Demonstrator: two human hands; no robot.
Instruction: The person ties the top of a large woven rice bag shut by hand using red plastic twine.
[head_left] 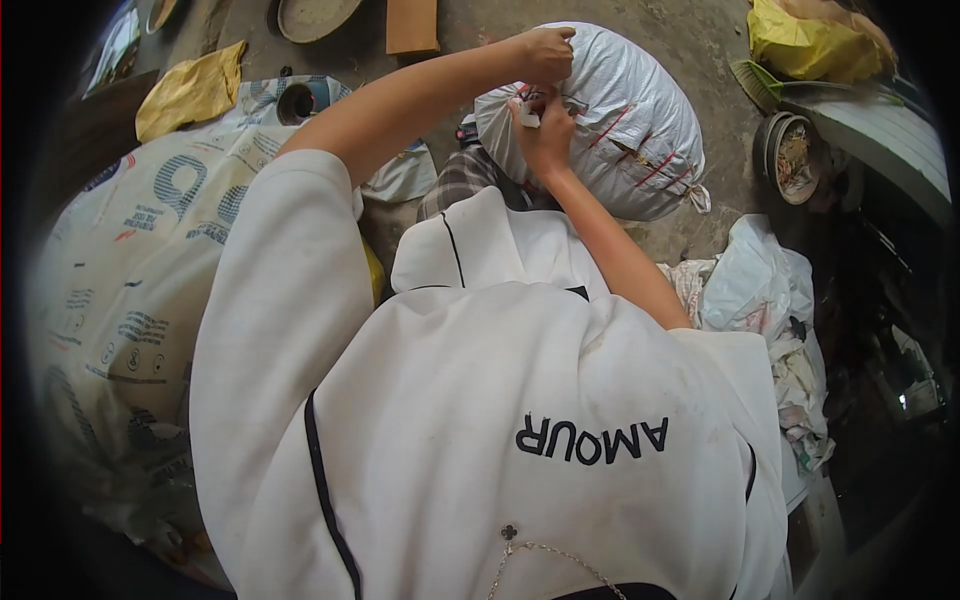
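Two bare hands, both at the left edge of one stuffed white woven sack, on the concrete floor just beyond one plaid-covered knee. Left hand drawn into a fist over the sack's upper left edge; cannot tell the contents of the grip. Right hand just below, close against the sack, fingers bent, with one small white scrap at the fingertips; cannot tell whether clamped on it. Across the sack's lower right half, several red lines, too blurred to count; at its lower right corner, one tied tuft.

To the left, one large printed sack, with one yellow sack at its far edge and one dark cylinder near its far right corner. Farther off on the floor, one round basin and, to its right, one brown block. To the right, one white slatted bench, with one yellow bag at its far edge, one green-bristled brush beside its far left corner, and one round pan of scraps near its left edge. Nearer, crumpled white plastic bags, overlapping and uncountable. Below, one white sweatshirt, reading AMOUR once, upside down, and one chain necklace.
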